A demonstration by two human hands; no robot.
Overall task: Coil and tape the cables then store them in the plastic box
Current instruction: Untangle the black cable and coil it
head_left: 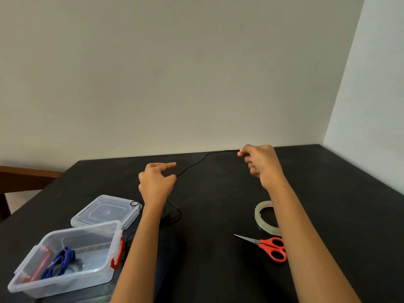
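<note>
Thin black cable (196,163): likely limp, light; best held by ends.
Right hand (259,164): pinches end, 1 o'clock.
Left hand (156,182): pinches midspan.

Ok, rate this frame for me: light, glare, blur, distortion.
Head view: soft, even light with weak shadows; the wide-angle lens slants the wall corner; the black cable barely separates from the black table; mild sheen on the clear lid; whole frame slightly soft, no marked motion blur.
</note>
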